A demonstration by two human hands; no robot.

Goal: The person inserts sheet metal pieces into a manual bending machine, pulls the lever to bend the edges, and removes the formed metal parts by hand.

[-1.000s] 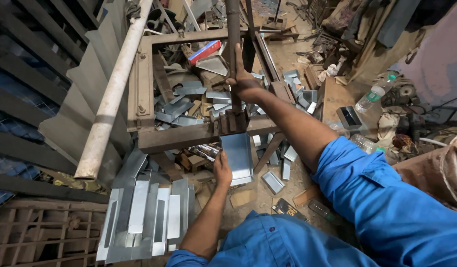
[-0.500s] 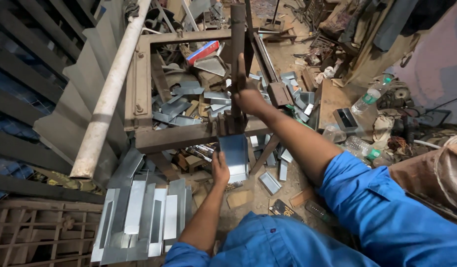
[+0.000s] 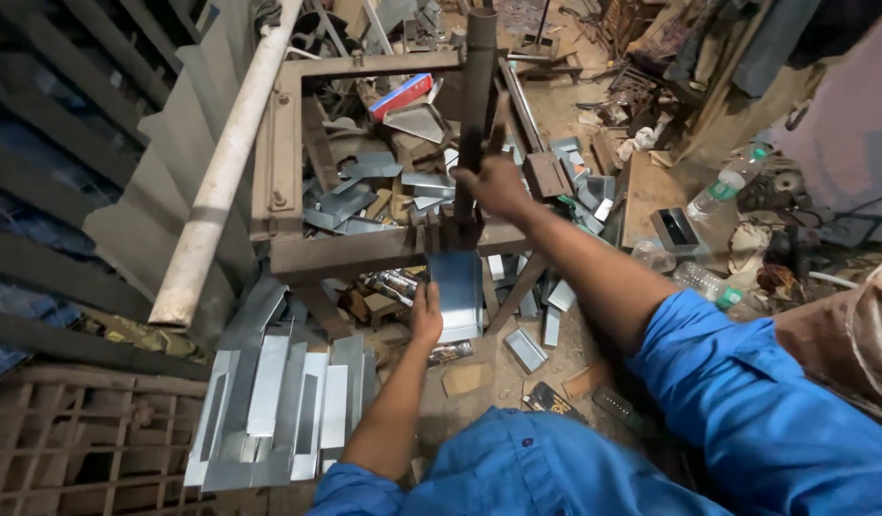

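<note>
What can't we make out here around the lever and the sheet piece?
Head view only:
- Right hand grip on the dark lever: fingers wrap behind it, hidden.
- Lever top: cut by the frame edge.
- Sheet piece upper end: under the frame bar.
- Left hand fingertips: behind the sheet.

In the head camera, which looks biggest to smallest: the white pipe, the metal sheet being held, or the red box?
1. White pipe, by far.
2. Metal sheet, held by the left hand.
3. Red box, though it lies farther away.

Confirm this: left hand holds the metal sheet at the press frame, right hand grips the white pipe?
Not quite. The right hand grips the dark upright lever, not the white pipe, which lies untouched at the left. The left hand does hold the metal sheet. The head view shows this.
</note>
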